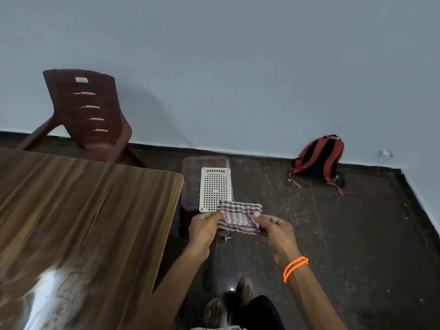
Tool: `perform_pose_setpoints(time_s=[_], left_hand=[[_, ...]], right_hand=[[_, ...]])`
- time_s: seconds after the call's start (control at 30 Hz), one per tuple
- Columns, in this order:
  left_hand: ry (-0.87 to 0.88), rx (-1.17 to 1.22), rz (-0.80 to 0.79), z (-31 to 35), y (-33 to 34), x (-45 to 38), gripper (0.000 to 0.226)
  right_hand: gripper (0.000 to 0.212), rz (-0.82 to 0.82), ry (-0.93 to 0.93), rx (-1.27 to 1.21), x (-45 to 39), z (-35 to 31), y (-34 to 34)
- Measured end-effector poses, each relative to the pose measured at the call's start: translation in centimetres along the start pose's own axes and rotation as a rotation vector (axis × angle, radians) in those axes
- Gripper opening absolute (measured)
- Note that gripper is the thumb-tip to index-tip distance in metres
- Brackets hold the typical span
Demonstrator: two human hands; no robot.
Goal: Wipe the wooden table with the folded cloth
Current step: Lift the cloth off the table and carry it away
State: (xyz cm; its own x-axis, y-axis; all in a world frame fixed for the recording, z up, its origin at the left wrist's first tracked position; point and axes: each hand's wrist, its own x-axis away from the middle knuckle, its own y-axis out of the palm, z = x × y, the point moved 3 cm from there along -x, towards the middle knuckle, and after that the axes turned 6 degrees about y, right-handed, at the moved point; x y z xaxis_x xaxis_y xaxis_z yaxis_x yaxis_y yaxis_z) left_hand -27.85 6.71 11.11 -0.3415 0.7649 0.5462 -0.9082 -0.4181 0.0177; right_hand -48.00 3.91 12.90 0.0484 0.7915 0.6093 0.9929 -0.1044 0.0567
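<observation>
A checked pink-and-grey cloth (pixel 239 216), folded into a small rectangle, is held in the air to the right of the wooden table (pixel 78 210). My left hand (pixel 204 228) pinches its left edge and my right hand (pixel 277 231) pinches its right edge. The right wrist wears an orange bead bracelet. The table fills the left of the view, with a bright glare patch near its front edge. Both hands are off the table, above the dark floor.
A white perforated tray (pixel 215 186) lies on a dark stool beside the table's right corner, just beyond the cloth. A maroon plastic chair (pixel 88 113) stands behind the table. A red and black backpack (pixel 320 160) leans against the wall. My feet (pixel 228 303) are below.
</observation>
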Motion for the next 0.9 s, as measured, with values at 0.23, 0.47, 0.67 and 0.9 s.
perform_pose_setpoints(time_s=[0.23,0.47,0.67,0.9], left_hand=[[0.007,-0.197,0.092,2.5,2.2,-8.2,0.017],[-0.051,-0.347,0.235,3.7,3.0,-17.4,0.011],[-0.163,-0.47,0.221,1.3,3.0,-24.9,0.016],[-0.204,-0.64,0.136,-3.4,2.8,-33.6,0.02]], right_hand=[[0.013,0.012,0.098,0.018,-11.3,-2.4,3.2],[0.014,-0.01,0.224,0.156,-21.8,-2.5,7.0],[0.014,0.045,0.34,0.246,-28.6,-0.6,9.5],[0.014,0.128,0.379,0.322,-35.9,4.4,11.6]])
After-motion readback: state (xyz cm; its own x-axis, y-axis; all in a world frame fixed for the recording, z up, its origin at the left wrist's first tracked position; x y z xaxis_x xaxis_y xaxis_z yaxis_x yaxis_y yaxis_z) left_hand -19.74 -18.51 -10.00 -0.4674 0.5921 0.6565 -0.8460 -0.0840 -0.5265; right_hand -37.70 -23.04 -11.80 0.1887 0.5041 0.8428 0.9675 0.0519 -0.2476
